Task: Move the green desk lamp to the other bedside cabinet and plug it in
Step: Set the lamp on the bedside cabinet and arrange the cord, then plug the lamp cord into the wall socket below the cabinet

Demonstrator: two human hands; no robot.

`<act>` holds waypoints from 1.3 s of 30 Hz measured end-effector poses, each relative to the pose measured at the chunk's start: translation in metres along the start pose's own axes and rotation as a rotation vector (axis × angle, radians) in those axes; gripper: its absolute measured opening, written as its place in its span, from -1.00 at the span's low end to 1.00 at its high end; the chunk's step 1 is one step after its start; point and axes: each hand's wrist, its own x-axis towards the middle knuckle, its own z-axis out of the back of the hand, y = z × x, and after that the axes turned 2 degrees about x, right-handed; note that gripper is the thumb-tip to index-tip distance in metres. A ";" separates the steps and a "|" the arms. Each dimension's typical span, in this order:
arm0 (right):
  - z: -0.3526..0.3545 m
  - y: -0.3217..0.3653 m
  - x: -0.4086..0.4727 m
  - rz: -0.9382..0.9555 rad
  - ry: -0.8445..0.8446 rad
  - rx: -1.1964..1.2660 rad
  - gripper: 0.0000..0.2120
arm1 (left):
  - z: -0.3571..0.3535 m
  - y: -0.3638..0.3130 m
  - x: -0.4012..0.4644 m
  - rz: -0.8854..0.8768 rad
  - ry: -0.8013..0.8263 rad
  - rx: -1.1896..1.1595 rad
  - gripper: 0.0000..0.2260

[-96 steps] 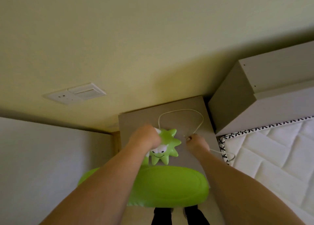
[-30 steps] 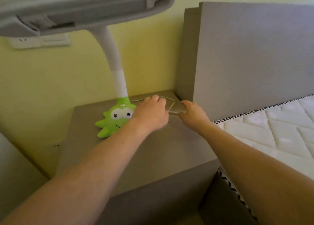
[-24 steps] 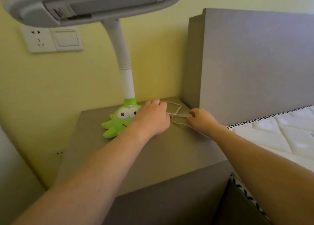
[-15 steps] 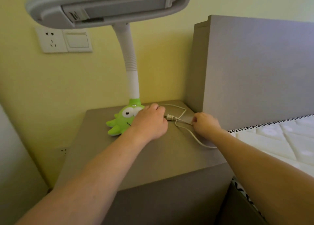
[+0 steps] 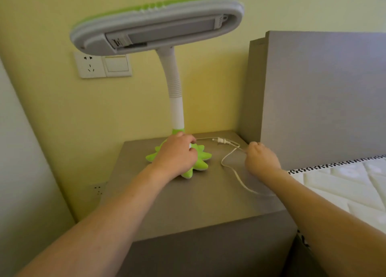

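Note:
The green desk lamp stands on the grey bedside cabinet, its white neck rising to a wide head overhead. My left hand grips its star-shaped green base from above and hides most of it. The thin white cord runs from the base across the cabinet top, with the plug lying near the back. My right hand is closed on the cord to the right of the base.
A wall socket and switch plate sits on the yellow wall behind the lamp. A second socket is low by the cabinet's left side. The grey headboard and white mattress lie to the right.
The lamp base has slid right and toward me on the cabinet under my left hand. My right hand has drawn the cord rightward, and the plug now lies exposed.

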 end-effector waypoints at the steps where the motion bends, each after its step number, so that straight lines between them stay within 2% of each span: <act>1: 0.008 0.002 0.000 -0.018 -0.052 0.106 -0.75 | 0.002 0.000 0.000 0.022 -0.003 -0.019 -0.68; 3: 0.027 0.012 0.000 -0.015 -0.177 0.264 -0.79 | 0.013 -0.004 0.003 0.085 -0.004 -0.103 -0.72; 6: 0.049 0.038 -0.007 0.086 -0.292 0.307 -0.76 | 0.038 -0.011 0.007 0.206 0.049 -0.449 -0.81; 8: 0.053 0.059 -0.016 0.185 -0.306 0.294 -0.77 | 0.052 -0.009 0.004 0.275 0.077 -0.649 -0.77; 11: 0.052 0.098 -0.031 0.330 -0.308 0.319 -0.83 | 0.068 0.002 -0.009 0.359 0.061 -0.826 -0.68; 18: 0.031 0.207 -0.065 0.548 -0.139 0.273 -0.80 | 0.099 0.065 -0.051 0.555 -0.312 -1.000 -0.82; 20: 0.024 0.234 -0.072 0.627 -0.087 0.249 -0.78 | 0.106 0.091 -0.062 0.619 -0.379 -1.010 -0.83; 23: 0.015 0.265 -0.080 0.716 -0.104 0.144 -0.75 | 0.116 0.131 -0.076 0.731 -0.429 -1.057 -0.82; 27: -0.003 0.300 -0.083 0.742 -0.082 0.027 -0.67 | 0.123 0.190 -0.088 0.865 -0.550 -1.503 -0.76; 28: -0.008 0.309 -0.083 0.742 -0.053 0.028 -0.65 | 0.123 0.205 -0.091 0.885 -0.586 -1.549 -0.76; 30: -0.018 0.322 -0.081 0.728 0.026 0.041 -0.61 | 0.119 0.227 -0.098 0.942 -0.527 -1.434 -0.75; 34: -0.044 0.347 -0.075 0.671 0.218 0.019 -0.57 | 0.098 0.266 -0.113 0.983 -0.117 -0.685 -0.75; 35: -0.052 0.353 -0.073 0.647 0.261 0.004 -0.55 | 0.090 0.274 -0.114 0.984 -0.027 -0.568 -0.77; 37: -0.067 0.362 -0.069 0.600 0.325 -0.040 -0.53 | 0.074 0.289 -0.112 0.989 0.058 -0.496 -0.78; 39: -0.081 0.372 -0.068 0.582 0.370 -0.086 -0.50 | 0.061 0.301 -0.108 0.992 0.054 -0.542 -0.78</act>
